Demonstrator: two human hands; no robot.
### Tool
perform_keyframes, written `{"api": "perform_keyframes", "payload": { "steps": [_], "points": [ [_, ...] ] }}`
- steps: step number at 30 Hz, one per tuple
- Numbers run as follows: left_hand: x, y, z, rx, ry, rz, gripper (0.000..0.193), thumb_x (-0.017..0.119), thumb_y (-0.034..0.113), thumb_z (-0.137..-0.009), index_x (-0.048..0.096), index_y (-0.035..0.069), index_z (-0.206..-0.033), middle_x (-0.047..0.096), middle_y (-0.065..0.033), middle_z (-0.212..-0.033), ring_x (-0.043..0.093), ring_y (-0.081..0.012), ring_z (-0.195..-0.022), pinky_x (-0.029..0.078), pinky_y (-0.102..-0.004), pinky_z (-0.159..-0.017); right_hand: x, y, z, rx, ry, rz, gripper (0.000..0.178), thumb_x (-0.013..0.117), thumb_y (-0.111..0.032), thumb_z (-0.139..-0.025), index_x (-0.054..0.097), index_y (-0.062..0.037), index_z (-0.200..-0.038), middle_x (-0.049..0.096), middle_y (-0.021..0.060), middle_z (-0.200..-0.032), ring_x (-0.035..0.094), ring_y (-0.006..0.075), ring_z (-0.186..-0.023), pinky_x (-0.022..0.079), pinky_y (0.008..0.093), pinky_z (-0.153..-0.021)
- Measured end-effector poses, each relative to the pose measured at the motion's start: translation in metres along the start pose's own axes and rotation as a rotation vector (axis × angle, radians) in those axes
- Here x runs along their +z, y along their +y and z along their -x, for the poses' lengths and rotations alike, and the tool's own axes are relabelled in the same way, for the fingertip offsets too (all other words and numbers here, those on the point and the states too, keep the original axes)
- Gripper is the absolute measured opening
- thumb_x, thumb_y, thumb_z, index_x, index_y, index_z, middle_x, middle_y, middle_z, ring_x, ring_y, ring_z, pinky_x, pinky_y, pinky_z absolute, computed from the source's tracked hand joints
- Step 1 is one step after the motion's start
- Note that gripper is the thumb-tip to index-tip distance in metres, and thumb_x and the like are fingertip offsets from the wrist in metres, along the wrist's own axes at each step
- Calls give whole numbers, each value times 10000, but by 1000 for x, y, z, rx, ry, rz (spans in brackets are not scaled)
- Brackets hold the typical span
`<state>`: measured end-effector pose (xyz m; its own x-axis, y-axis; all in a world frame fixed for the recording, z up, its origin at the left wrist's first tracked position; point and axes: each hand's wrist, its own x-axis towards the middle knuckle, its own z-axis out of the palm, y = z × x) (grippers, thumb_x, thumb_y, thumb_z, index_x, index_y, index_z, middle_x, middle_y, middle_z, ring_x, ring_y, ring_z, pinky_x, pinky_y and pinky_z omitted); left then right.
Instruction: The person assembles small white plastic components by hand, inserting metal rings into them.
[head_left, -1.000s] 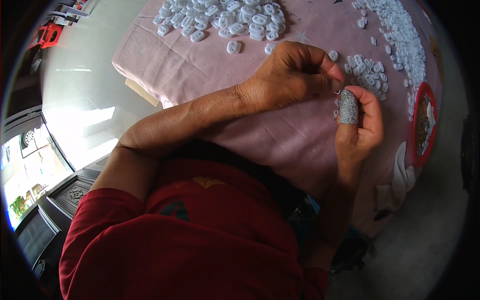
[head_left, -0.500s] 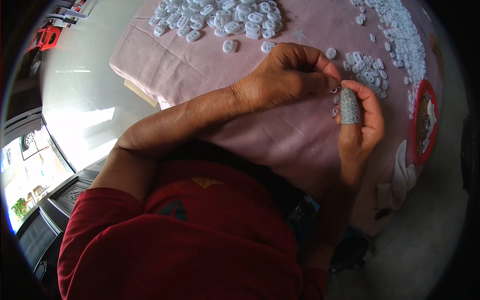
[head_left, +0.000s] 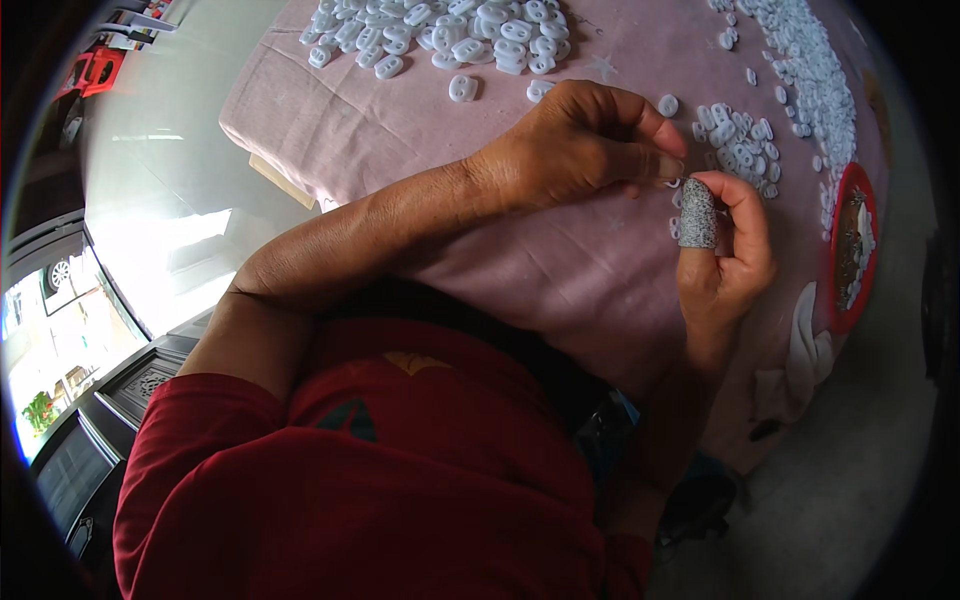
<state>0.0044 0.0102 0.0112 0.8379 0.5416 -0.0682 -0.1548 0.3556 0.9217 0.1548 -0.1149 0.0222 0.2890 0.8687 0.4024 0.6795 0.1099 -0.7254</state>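
My left hand (head_left: 570, 150) reaches across the table with thumb and forefinger pinched together. Its fingertips meet those of my right hand (head_left: 738, 245), also in a pinch. A speckled grey finger sleeve (head_left: 697, 215) covers the right thumb. Whatever sits between the fingertips is too small and hidden to make out. Just below them, a few small white pieces (head_left: 675, 228) show partly behind the sleeve. Beyond the right hand lies a small heap of white button-like pieces (head_left: 740, 150), with a single white piece (head_left: 668, 105) beside it.
White two-holed oval pieces (head_left: 440, 35) are piled at the far left of the pink cloth (head_left: 500, 270). Smaller white pieces (head_left: 815, 90) spread along the right side. At the right edge sit a red tray (head_left: 842, 315) holding metal bits and white pieces, and a white cloth (head_left: 803, 345).
Both hands stay pinched, fingertips close together. The left fingers have shifted slightly, and the right hand sits a little lower and farther right in view.
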Motion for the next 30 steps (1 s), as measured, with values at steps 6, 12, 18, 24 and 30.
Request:
{"api": "perform_keyframes", "payload": {
  "steps": [6,12,18,24,30],
  "points": [
    [0,10,0,-176,42,-23,140,673,115,-864,672,5,-951,670,-43,-810,594,-58,-642,488,-178,-584,5,-2,-1,16,24,-32,138,594,6,-841,619,27,-975,610,34,-877,563,80,-748,472,210,-660],
    [0,8,0,-189,-28,-149,179,641,202,-906,663,26,-936,644,-14,-759,536,-29,-606,443,-163,-555,3,0,-1,-12,10,-1,134,598,12,-835,619,26,-967,611,34,-864,568,88,-740,475,213,-656],
    [2,5,2,-117,-35,-139,181,622,205,-918,661,29,-909,618,5,-729,494,-25,-589,410,-171,-543,12,-3,-3,-74,110,1,104,620,2,-782,639,-32,-878,581,-2,-710,465,68,-562,388,200,-514],
    [5,6,5,-136,29,-100,171,628,163,-895,660,1,-851,620,-12,-709,538,-56,-639,453,-202,-594,12,-5,0,-87,52,82,137,612,15,-819,624,18,-955,635,69,-839,606,134,-749,498,253,-681],
    [3,4,3,-73,5,-219,156,635,157,-891,663,8,-852,621,-12,-709,541,-57,-650,455,-211,-614,11,-6,-1,-87,38,126,134,617,8,-820,629,15,-953,633,69,-826,594,129,-722,488,247,-664]
  ]
}}
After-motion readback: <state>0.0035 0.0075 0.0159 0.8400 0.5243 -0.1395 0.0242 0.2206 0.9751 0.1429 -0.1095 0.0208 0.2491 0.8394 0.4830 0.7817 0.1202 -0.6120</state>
